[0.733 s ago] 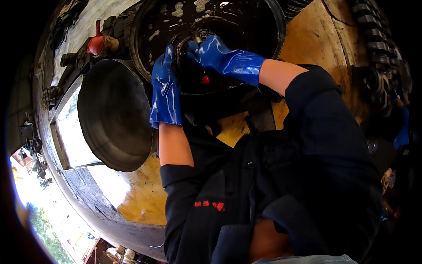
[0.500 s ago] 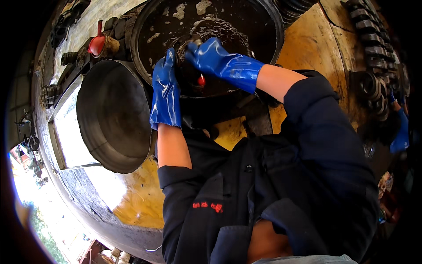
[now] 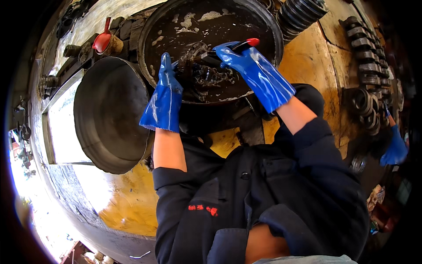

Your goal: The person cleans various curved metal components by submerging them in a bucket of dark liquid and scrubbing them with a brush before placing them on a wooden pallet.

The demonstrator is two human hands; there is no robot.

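My right hand (image 3: 246,64), in a long blue rubber glove, is closed round a brush with a dark handle (image 3: 241,45) and a red end. Its dark head points left over the murky liquid. At the left side of the large round basin (image 3: 144,66), my gloved left hand (image 3: 166,83) has its fingers together along a dark, wet, round metal part (image 3: 190,64). That part sits partly in the liquid, and its lower side is hard to make out. Foam floats on the liquid, which is rippled around the part.
Left of the basin stands a big empty metal tub (image 3: 112,116), tilted on its side. Behind it, a red scoop (image 3: 102,42) rests on a small container. Stacked dark rings (image 3: 303,17) stand at the back right, with a crankshaft (image 3: 367,53) farther right. Another person's blue-gloved hand (image 3: 395,147) shows at the right edge.
My right hand has moved right with the brush, whose red end has swung from pointing toward me to pointing up and right. My left hand has shifted slightly down.
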